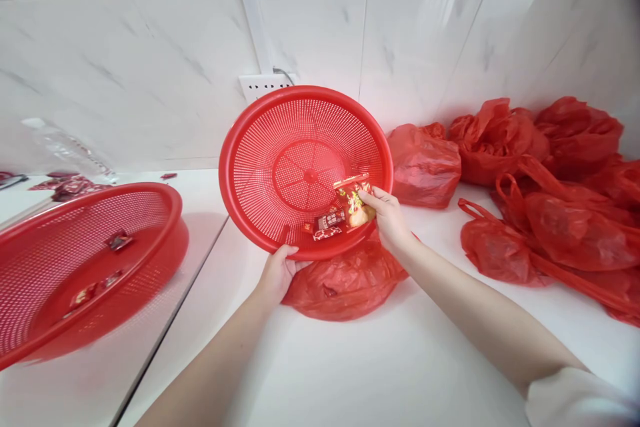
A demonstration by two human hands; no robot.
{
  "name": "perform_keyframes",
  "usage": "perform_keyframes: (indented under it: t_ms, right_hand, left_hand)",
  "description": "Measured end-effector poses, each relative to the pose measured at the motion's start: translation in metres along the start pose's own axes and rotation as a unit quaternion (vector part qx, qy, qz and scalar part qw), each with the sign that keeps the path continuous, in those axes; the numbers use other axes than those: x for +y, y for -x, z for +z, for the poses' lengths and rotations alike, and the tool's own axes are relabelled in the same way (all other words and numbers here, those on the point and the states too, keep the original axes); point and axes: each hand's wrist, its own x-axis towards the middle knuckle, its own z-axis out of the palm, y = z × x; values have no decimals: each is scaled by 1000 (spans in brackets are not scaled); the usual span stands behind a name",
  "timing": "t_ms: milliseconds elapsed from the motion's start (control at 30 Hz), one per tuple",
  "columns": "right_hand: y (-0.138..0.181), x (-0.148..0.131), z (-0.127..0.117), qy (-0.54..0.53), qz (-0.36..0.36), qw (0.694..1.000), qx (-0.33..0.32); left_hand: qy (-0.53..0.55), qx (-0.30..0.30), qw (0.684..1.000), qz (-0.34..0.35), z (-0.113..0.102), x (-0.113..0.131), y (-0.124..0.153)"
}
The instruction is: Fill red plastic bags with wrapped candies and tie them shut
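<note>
A red plastic mesh basket is tilted toward me above the white tabletop. My left hand grips its lower rim, thumb over the edge. Inside the low right side of the basket, my right hand is closed on a red and gold snack packet. Beside that packet lie a few small red wrapped snacks, against the basket wall. Under the basket sits a red plastic bag, its top partly hidden by the rim.
Another red mesh basket with a few wrapped snacks stands at the left. Several filled red bags crowd the right side. A clear plastic bottle and red wrapped packets lie behind the left basket. A power strip is on the tiled wall.
</note>
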Motion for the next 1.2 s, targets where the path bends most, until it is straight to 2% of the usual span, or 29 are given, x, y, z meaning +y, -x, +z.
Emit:
perform_keyframes:
  t_ms: [167, 300, 633, 833, 1133, 1200]
  right_hand:
    - [0, 3, 1, -60, 104, 993, 6]
    - [3, 1, 2, -49, 144, 987, -43]
    - [8, 3, 2, 1, 61, 996, -71]
    - [8, 2, 2, 20, 53, 996, -68]
    - [10, -3, 7, 66, 27, 996, -57]
    - [8, -7, 4, 72, 20, 994, -75]
  left_hand:
    - [2, -5, 1000, -9, 2, 1, 2]
    - [4, -9, 1000, -16, 2, 1, 2]
    - [0, -1, 1000, -11, 4, 1, 4]
    - [0, 10, 1000, -16, 6, 3, 5]
    - [10, -18, 1000, -8, 5, 2, 4]
    - [7, -18, 1000, 3, 6, 3, 4]
